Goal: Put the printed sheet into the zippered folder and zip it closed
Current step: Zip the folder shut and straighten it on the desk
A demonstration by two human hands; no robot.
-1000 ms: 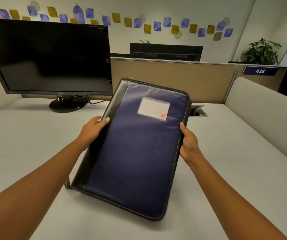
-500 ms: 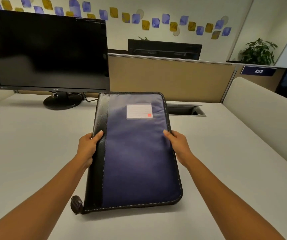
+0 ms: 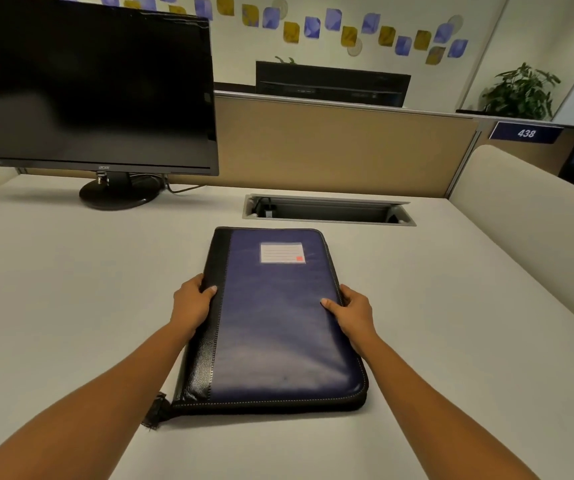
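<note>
The zippered folder [image 3: 275, 323] is dark blue with a black spine strip on its left and a white label near its far end. It lies flat on the white desk [image 3: 64, 289], closed, with its zipper tab [image 3: 155, 412] sticking out at the near left corner. My left hand [image 3: 194, 303] grips the folder's left edge, thumb on the black strip. On the opposite edge my right hand [image 3: 351, 311] holds on, thumb resting on the blue cover. No printed sheet is in sight.
A black monitor [image 3: 88, 88] on a round stand fills the back left. An open cable tray [image 3: 327, 211] is cut into the desk just beyond the folder. A tan partition [image 3: 330, 147] closes the back, a padded divider [image 3: 535, 216] the right side.
The folder, tilted up and skewed a second ago, has been lowered and squared until it lies flat on the desk. Both hands kept their hold on its edges.
</note>
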